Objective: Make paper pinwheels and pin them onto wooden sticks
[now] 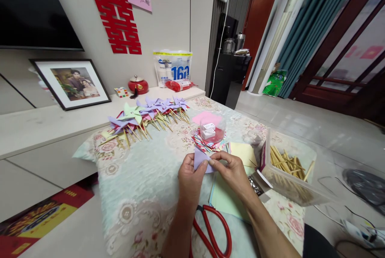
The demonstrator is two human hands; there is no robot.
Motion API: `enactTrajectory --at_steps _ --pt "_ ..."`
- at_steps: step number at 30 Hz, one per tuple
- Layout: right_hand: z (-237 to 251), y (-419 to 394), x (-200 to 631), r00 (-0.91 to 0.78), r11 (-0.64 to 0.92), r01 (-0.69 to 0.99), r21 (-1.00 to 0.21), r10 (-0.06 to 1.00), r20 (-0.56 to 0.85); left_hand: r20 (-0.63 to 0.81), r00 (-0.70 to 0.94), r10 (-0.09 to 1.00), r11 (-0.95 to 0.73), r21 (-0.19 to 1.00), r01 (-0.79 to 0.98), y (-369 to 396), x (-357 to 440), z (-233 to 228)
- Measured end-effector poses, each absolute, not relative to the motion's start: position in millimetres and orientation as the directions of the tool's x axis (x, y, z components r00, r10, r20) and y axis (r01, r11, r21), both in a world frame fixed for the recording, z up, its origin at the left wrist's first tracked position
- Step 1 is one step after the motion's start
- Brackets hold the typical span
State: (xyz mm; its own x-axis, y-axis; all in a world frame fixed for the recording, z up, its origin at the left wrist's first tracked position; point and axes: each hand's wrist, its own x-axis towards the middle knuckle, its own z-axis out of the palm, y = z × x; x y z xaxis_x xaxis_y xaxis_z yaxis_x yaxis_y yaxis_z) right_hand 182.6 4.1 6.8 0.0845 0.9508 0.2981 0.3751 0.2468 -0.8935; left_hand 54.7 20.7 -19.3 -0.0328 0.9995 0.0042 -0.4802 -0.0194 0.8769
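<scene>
A small piece of purple paper [201,157], apparently folded, is held up between both hands above the table. My left hand [192,172] pinches its left and lower edge. With thumb and fingers, my right hand [230,170] grips its right corner. Under my right forearm lies a stack of pale green paper [228,202]. Red-handled scissors [215,230] rest near the front edge, their blades hidden. Just beyond the hands, a clear round container [218,130] with white labelled packets sits on striped paper strips [207,144].
Finished paper pinwheels [134,113] on wooden sticks lie in a row at the back left. To the right stand a plastic box [288,186] of sticks [285,164] and a small open box [261,184] of metal bits. Yellow paper [243,153] and pink paper [206,117] lie nearby.
</scene>
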Motion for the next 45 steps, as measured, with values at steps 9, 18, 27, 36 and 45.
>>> enactTrajectory --at_steps 9,18,27,36,45 --pt "3 9 188 0.166 0.140 0.171 -0.975 0.972 0.169 -0.001 -0.229 0.973 -0.092 0.914 -0.395 23 49 -21" --pt "2 12 186 0.181 0.080 -0.013 -0.997 0.981 0.076 -0.083 0.008 0.997 0.078 0.893 -0.444 21 54 -20" --pt "4 12 185 0.141 0.037 -0.126 -0.991 0.990 0.019 -0.068 0.013 0.998 0.068 0.934 -0.351 22 52 -17" --pt "8 12 184 0.179 -0.007 -0.185 -0.983 0.983 -0.041 -0.042 -0.016 0.999 0.032 0.916 -0.400 20 52 -13" --pt "11 10 182 0.187 -0.034 -0.251 -0.967 0.979 -0.083 0.021 -0.029 0.999 -0.031 0.909 -0.415 19 52 -18"
